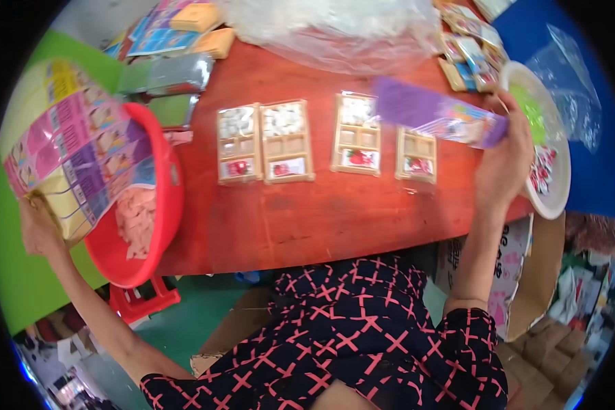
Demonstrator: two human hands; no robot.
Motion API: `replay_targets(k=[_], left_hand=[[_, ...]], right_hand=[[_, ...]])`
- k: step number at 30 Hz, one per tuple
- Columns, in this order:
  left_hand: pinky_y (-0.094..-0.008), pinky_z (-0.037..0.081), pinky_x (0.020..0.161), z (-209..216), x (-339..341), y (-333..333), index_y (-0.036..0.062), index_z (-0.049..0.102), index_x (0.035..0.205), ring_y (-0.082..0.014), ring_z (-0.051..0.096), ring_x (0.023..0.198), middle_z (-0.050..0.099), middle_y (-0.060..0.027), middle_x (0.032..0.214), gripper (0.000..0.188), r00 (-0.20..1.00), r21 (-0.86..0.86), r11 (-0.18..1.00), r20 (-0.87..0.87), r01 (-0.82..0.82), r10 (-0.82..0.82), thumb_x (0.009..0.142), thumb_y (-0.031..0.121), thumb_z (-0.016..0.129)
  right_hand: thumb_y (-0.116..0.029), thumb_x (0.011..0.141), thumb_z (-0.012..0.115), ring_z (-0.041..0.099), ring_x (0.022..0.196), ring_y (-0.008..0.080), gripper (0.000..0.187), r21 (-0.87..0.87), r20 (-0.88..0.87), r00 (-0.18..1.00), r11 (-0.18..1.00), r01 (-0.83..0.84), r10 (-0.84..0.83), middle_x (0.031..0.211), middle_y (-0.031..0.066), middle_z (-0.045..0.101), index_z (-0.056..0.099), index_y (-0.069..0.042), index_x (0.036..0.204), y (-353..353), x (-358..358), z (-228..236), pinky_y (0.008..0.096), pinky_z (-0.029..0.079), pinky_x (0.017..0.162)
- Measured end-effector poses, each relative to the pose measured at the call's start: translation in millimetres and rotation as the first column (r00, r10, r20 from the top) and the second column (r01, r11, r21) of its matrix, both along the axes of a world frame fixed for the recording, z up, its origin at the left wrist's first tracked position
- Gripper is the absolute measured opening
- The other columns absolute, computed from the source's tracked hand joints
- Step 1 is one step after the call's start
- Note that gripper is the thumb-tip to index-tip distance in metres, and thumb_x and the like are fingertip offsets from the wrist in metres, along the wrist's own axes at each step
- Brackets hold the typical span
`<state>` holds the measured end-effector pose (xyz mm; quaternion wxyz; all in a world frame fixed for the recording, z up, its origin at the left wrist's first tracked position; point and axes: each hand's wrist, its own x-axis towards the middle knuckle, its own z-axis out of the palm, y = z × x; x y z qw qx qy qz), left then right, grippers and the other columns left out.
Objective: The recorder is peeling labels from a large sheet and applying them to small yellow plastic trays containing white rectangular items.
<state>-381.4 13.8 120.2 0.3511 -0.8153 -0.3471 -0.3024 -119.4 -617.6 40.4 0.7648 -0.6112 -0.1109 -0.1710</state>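
Note:
My left hand (39, 225) is closed on the lower edge of a large printed sheet (82, 137) in pink, purple and yellow, raised over the red basin (171, 178). In my right hand (509, 160) is a purple printed strip (437, 115), pinched at its right end. The strip hangs above the table and covers the top of the rightmost small tray (415, 145). Several such pale trays stand in a row, among them a far-left tray (239, 143) and a middle tray (357, 137). They have compartments, white pieces in the uncovered upper parts, and red-and-white packets below.
Pink pieces (137, 219) lie in the basin. At the right, a white bowl (560, 184) holds green and red-and-white items. Clear plastic (342, 34), stacked packets (468, 51) and orange blocks (197, 17) line the table's far side. A cardboard box (543, 273) stands below right.

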Motion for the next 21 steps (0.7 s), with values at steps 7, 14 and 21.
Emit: replay_targets(k=[7,14,21], left_hand=[[-0.0411,0.047,0.072,-68,7,78,0.0025,0.062,0.108,-0.0325,0.061,0.082,0.065,-0.017,0.097,0.036,0.966,-0.659,0.744,0.246,0.107,0.079,0.09,0.032,0.051],[-0.0376,0.046,0.081,20,46,-4,0.0022,0.06,0.116,-0.0261,0.059,0.09,0.063,-0.0154,0.109,0.035,0.993,0.076,0.992,-0.058,-0.096,0.1,0.09,0.023,0.05],[-0.0326,0.046,0.085,-1,142,-288,0.003,0.055,0.123,-0.0222,0.058,0.101,0.059,-0.0118,0.119,0.04,0.626,-0.34,0.526,0.391,0.779,-0.674,0.086,0.014,0.064]], right_hand=[[-0.023,0.094,0.049,0.054,0.107,0.0218,0.03,0.213,-0.335,0.942,0.974,0.082,-0.006,0.121,0.0157,0.054,0.056,0.004,0.107,-132,-58,-38,0.0364,0.045,0.09],[-0.024,0.088,0.061,0.05,0.1,0.0202,0.022,0.387,-0.296,0.938,0.92,-0.054,0.18,0.114,0.0124,0.052,0.051,-0.004,0.091,-156,-87,-45,0.0331,0.046,0.084],[-0.025,0.083,0.067,0.042,0.088,0.0179,0.03,0.4,-0.265,0.944,0.914,-0.077,0.195,0.101,0.01,0.047,0.044,-0.006,0.083,-155,-87,-46,0.0291,0.039,0.079]])
